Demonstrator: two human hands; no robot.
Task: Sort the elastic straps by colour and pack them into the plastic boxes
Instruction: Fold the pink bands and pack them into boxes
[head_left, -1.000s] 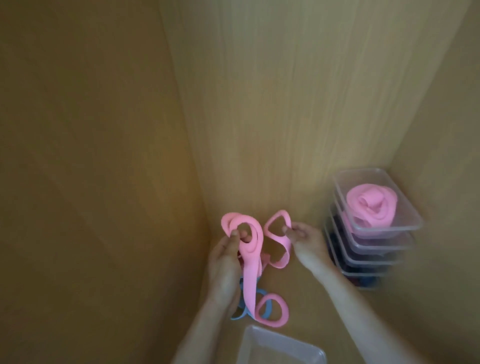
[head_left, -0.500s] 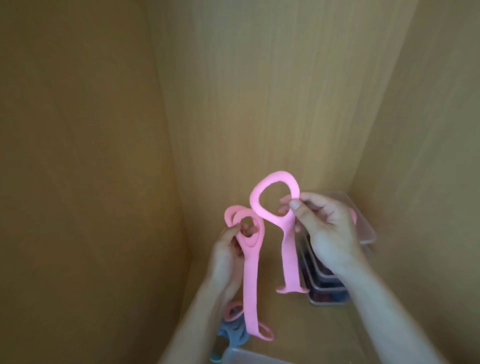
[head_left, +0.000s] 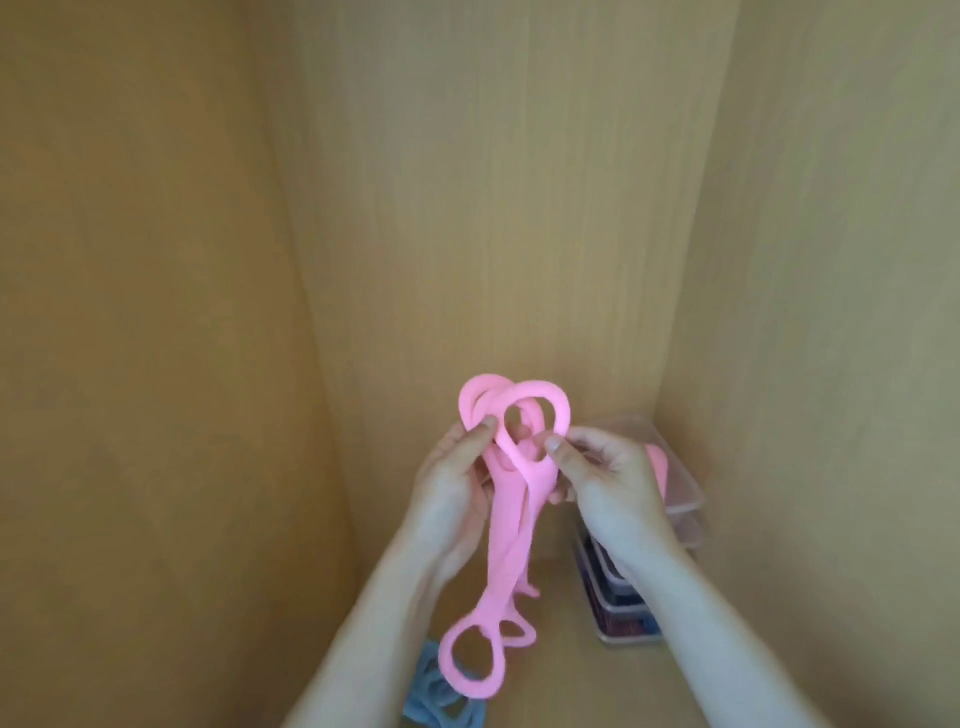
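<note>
Several pink elastic straps (head_left: 511, 525) with looped ends hang bunched together in the air in front of me. My left hand (head_left: 452, 483) grips their upper loops from the left, thumb on top. My right hand (head_left: 602, 478) pinches the upper loop from the right. The lower loops dangle near the shelf floor. A blue strap (head_left: 436, 701) lies on the floor below them. A stack of clear plastic boxes (head_left: 685, 499) stands at the back right, partly hidden by my right hand; its top box holds something pink.
Wooden walls close the space in on the left (head_left: 156, 364), back (head_left: 493, 208) and right (head_left: 831, 364). The stack sits in the back right corner. The wooden floor (head_left: 561, 670) shows between the straps and the stack.
My right hand brought its pink strap leftward and joined it with the straps in my left hand. The view tilted, and the box at the bottom edge is out of sight.
</note>
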